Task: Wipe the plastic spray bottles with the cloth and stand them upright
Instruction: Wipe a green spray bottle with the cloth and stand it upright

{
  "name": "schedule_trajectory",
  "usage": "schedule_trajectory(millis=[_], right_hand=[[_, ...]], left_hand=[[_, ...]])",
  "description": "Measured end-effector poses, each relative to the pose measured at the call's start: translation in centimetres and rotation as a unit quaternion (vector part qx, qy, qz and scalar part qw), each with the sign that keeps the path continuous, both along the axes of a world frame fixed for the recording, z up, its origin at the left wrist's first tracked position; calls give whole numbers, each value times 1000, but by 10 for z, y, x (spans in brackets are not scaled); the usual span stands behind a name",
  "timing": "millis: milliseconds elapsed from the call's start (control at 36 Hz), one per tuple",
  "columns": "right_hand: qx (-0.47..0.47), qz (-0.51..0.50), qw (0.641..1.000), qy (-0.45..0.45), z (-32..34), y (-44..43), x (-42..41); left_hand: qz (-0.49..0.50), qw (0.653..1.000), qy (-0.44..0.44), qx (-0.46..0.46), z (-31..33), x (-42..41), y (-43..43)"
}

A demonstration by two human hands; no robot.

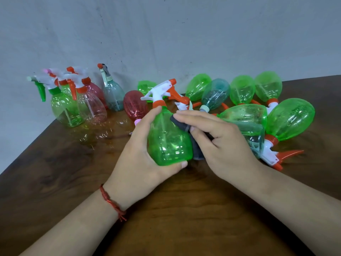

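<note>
We list first a pale grey painted wall (166, 24), scuffed and speckled with dark marks, filling the upper view. Next, a dark brown wood-grain table (184, 209), glossy enough on its left part to reflect the bottles; its near and right edges are cut off. Far right on it, a heap of green translucent plastic spray bottles (289, 119) lying on their sides and touching one another, a teal translucent bottle (215, 94) among them, and a red translucent bottle (134, 104) lying nearer the centre. We cannot count the heap, as several bodies hide behind others and behind the hands. Far left by the wall, a cluster of upright spray bottles (77, 106), green, pinkish, red and grey-blue; their overlapping trigger heads are hard to sort. At centre, the left hand (140, 156) grips a green translucent spray bottle with a white-and-orange trigger head (168, 141), head pointing away; whether it clears the table we cannot tell. The right hand (221, 143), close beside the left, pinches a dark grey cloth (181, 124) against that bottle's right side; most of the cloth lies hidden under the fingers. Last, a red thread bracelet (112, 202) on the left wrist.
</note>
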State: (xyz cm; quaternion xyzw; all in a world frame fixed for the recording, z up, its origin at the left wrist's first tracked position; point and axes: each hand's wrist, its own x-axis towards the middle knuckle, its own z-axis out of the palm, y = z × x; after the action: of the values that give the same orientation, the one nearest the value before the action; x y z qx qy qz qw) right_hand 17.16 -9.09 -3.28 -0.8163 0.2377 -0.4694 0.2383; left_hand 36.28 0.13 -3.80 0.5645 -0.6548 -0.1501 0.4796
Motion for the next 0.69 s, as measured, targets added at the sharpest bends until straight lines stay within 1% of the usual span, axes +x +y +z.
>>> schedule_trajectory(millis=[83,139,167,278,389,444,528,611,694], right_hand=[[77,21,997,-10,1,1,1],[143,52,988,-26,4,3,0],[160,61,985,-32,4,4,-1],[144,57,987,-38,4,4,1],[149,70,984,-66,5,1,0],[119,53,989,-64,5,0,0],[16,31,999,-21,2,6,1],[-72,64,994,45,-2,13,1],[-140,89,980,108,-3,14,2]], left_hand=[[2,1000,-13,-6,0,-2,0],[-3,1000,-22,-9,1,-2,1],[-7,1000,-25,-9,1,-2,1],[-24,997,-65,-18,4,-3,2],[-59,991,-113,-27,5,-4,2],[-55,990,-123,-34,6,-4,1],[-18,990,-132,-48,4,-2,-1],[18,992,-122,-39,2,4,-2],[51,994,-96,-11,1,13,-5]])
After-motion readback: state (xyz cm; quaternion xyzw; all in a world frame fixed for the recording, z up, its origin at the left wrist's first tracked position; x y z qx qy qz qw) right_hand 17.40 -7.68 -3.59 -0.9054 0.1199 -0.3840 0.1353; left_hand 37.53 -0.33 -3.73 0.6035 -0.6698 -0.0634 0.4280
